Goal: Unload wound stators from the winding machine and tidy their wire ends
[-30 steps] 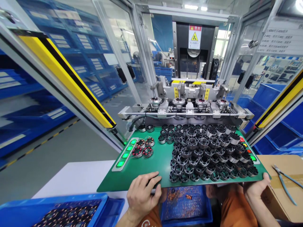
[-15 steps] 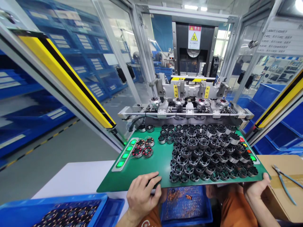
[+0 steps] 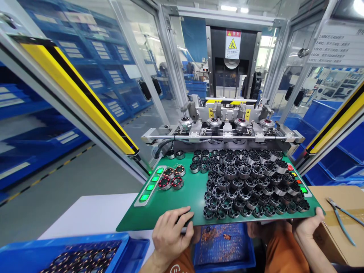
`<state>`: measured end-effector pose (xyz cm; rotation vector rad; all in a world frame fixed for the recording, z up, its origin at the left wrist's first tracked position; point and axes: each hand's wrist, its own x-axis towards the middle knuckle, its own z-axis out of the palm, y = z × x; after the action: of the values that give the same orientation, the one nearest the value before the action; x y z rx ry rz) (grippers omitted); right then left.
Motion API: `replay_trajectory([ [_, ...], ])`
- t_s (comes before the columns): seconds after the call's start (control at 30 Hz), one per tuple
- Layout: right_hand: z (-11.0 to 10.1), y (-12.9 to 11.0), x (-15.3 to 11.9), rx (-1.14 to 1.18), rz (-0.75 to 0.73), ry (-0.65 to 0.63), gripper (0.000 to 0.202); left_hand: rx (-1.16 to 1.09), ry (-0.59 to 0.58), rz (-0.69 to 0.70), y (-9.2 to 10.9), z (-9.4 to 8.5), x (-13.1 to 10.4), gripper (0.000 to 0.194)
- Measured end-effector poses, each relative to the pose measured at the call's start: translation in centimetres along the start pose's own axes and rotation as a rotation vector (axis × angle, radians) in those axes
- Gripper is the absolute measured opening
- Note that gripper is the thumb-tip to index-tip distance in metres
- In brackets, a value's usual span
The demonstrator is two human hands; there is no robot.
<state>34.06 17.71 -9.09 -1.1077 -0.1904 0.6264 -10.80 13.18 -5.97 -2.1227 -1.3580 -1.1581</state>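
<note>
Head view: the striped bar (image 3: 239,102) of the machine is sitting lower than it was half a second ago, just behind four metal fixtures (image 3: 186,122) that are standing in a row; the hands are keeping their places, so the change is seemingly coming from the machine's own motion and not from a touch.

The left hand (image 3: 172,231) is resting at the front edge of the green surface (image 3: 142,216), its fingers bending over a dark object (image 3: 186,223) that they are mostly hiding; whether they are gripping it or only lying on it, I cannot tell. The right hand (image 3: 308,227) is staying at the right front corner, its thumb lying along the edge; its other fingers are going out of sight beneath, so I cannot tell how firmly they are closing.

Four wound rings (image 3: 177,183) are lying together on the left part of the surface, beside a strip of green lit buttons (image 3: 150,187); two unwound rings (image 3: 180,154) are sitting behind them; a large group of dark bare rings (image 3: 243,171) is covering the right part, some stacking on others; neither hand is visibly touching any of these.

Below, a blue tray (image 3: 248,261) is holding copper-coloured scraps; a blue bin (image 3: 113,239) at the left is holding more copper-wound parts; pliers (image 3: 344,226) are lying open on a cardboard box (image 3: 352,197) at the right.
</note>
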Motion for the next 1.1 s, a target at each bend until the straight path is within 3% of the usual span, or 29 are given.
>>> replay_trajectory([
  [1.1, 0.19, -0.03, -0.18, 0.050, -0.040, -0.028, 0.063, 0.000, 0.002, 0.006, 0.00, -0.12, 0.06, 0.012],
])
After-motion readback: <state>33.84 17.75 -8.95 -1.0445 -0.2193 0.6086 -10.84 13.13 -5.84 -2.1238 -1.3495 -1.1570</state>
